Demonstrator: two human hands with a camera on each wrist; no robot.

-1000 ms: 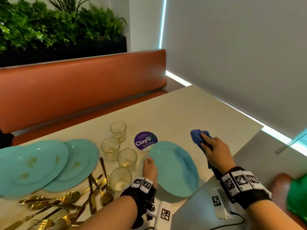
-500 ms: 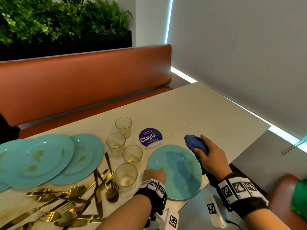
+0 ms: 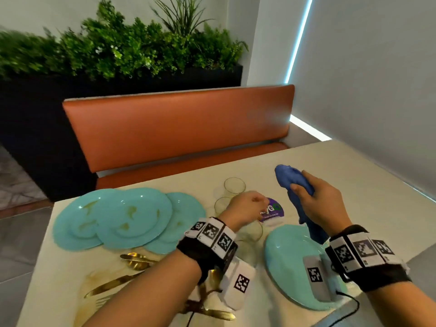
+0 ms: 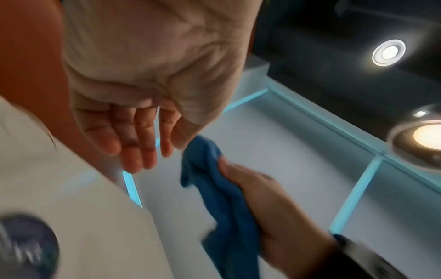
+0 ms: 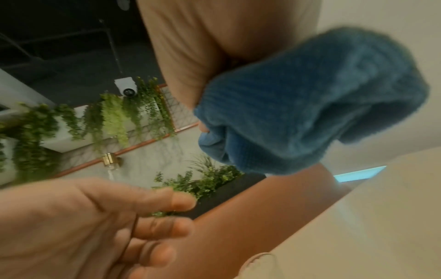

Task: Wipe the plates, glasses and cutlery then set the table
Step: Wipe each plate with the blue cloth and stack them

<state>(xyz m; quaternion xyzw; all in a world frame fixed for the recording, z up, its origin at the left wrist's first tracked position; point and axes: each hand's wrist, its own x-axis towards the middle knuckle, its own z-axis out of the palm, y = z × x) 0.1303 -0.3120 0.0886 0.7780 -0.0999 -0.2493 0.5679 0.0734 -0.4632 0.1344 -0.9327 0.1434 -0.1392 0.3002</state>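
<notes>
The right hand point(image 3: 323, 204) has its grip clamped on the bunched blue cloth point(image 3: 295, 182), now lifted clear above the tabletop point(image 3: 354, 185); half a second ago it sat low beside the clean plate. The left hand point(image 3: 245, 206) has let go of that plate's rim and risen over the glasses point(image 3: 234, 185); its grip is apart, fingers point(image 4: 136, 143) relaxed and holding nothing, close to the cloth but not touching it. The clean teal plate point(image 3: 285, 260) lies flat on the tabletop under the right wrist, at the near edge. The round purple sticker point(image 3: 273, 210) sits between the hands. To the left, three smeared teal plates point(image 3: 122, 218) overlap, and the gold cutlery point(image 3: 134, 260) lies scattered in front of them, blurred.
</notes>
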